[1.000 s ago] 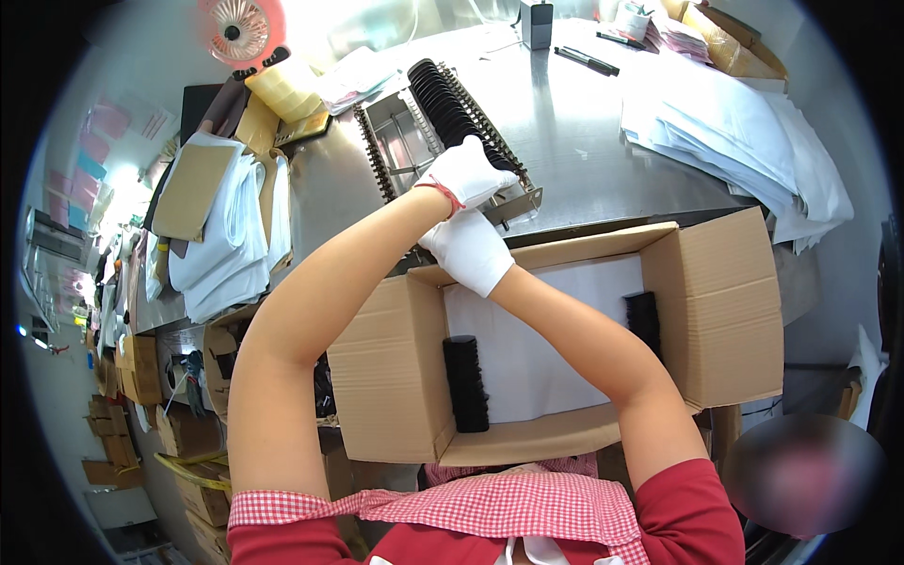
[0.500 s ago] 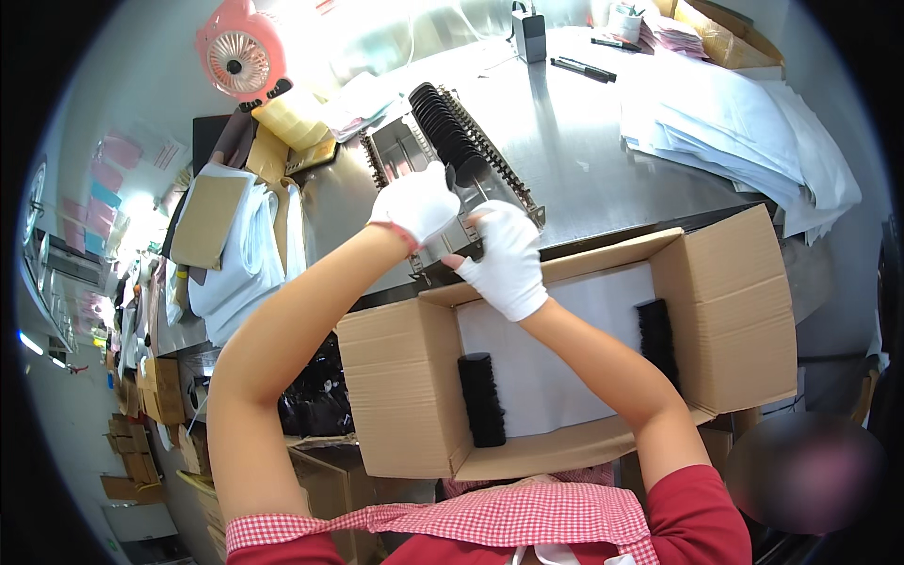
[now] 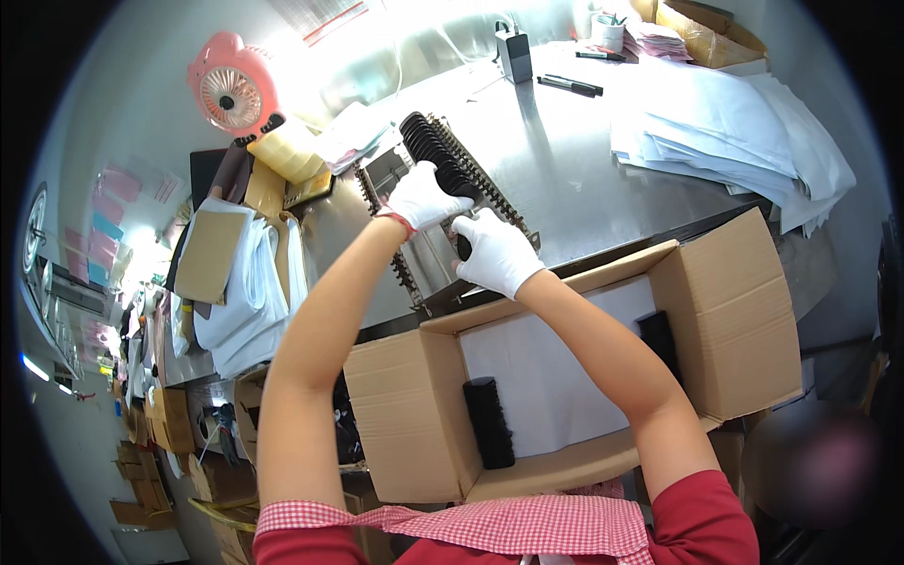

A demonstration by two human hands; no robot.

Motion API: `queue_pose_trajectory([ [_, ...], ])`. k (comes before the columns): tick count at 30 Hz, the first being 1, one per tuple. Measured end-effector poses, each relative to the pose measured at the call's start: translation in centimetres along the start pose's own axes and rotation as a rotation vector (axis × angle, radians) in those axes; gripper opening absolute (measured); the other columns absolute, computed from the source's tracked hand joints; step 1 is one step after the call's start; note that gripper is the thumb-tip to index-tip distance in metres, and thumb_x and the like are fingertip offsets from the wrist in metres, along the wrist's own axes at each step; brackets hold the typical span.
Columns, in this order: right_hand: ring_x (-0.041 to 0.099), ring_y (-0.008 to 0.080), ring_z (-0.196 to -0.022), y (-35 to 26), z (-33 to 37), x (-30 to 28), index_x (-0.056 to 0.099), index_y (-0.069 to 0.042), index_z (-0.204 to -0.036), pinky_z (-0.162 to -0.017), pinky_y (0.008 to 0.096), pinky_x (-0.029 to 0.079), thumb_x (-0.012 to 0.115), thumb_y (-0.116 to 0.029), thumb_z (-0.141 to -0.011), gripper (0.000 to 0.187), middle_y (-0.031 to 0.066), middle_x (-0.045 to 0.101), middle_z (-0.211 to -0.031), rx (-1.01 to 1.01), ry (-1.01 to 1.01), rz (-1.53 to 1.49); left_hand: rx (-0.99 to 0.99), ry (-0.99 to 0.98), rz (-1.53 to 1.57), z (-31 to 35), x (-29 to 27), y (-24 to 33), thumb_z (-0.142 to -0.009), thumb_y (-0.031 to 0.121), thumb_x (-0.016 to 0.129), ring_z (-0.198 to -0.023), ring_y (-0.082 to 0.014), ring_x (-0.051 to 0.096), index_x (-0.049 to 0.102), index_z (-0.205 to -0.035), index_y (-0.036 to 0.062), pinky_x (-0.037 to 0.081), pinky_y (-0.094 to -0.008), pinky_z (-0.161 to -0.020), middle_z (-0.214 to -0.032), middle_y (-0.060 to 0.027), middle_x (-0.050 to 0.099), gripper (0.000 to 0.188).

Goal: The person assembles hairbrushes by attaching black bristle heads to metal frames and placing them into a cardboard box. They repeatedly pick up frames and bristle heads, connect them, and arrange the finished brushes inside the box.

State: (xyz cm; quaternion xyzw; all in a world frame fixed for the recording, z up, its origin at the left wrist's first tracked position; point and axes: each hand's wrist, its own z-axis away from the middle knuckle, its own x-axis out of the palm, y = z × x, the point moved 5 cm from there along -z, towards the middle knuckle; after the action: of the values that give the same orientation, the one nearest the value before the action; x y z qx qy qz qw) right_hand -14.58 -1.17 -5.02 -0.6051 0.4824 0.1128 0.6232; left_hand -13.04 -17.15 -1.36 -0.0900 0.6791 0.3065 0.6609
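Observation:
A metal rack (image 3: 411,268) with toothed side rails lies tilted on the steel table, just beyond the open carton. In its far part stands a row of thin black round pieces (image 3: 429,146), packed face to face. My left hand (image 3: 422,198), in a white glove, reaches over the rack with its fingers closed around the near end of this row. Close beside it, my right hand (image 3: 499,252), also gloved, pinches a dark round piece (image 3: 463,247) between thumb and fingers. The glove hides most of that piece.
The cardboard carton (image 3: 405,414) stands open in front of me, with black rolls (image 3: 489,424) at its two inner ends. White sheets (image 3: 716,132) lie at the right. A pink fan (image 3: 229,94), folders (image 3: 215,250), a black adapter (image 3: 514,55) and pens (image 3: 570,86) surround the rack.
My left hand has moved slightly right and down onto the near end of the black row. The right hand has turned, and a dark piece now shows in its fingers. The view has shifted slightly.

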Motion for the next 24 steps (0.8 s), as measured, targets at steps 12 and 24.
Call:
queue_pose_trajectory([
  [12,0.068,0.034,-0.094,-0.1,-0.3,0.3,0.064,-0.012,-0.111,-0.083,0.0437,0.056,0.071,-0.025,-0.079,0.035,0.0156,0.068,-0.102,-0.022,-0.089,0.013,0.011,-0.063,-0.153,-2.2,2.3,4.2,-0.084,0.019,0.061,-0.098,-0.0403,0.069,0.058,-0.108,-0.0086,0.055,-0.0449,-0.083,-0.101,-0.0315,0.068,0.036],
  [24,0.064,0.0409,-0.102,0.1,-0.5,-0.2,0.055,-0.012,-0.124,-0.086,0.0436,0.056,0.082,-0.025,-0.074,0.058,0.0182,0.051,-0.127,-0.126,0.368,-0.308,-0.044,-0.543,0.555,5.2,-0.5,1.2,-0.097,0.023,0.043,-0.087,-0.0195,0.068,0.062,-0.11,0.0018,0.051,-0.0331,-0.075,-0.099,-0.0108,0.069,0.031],
])
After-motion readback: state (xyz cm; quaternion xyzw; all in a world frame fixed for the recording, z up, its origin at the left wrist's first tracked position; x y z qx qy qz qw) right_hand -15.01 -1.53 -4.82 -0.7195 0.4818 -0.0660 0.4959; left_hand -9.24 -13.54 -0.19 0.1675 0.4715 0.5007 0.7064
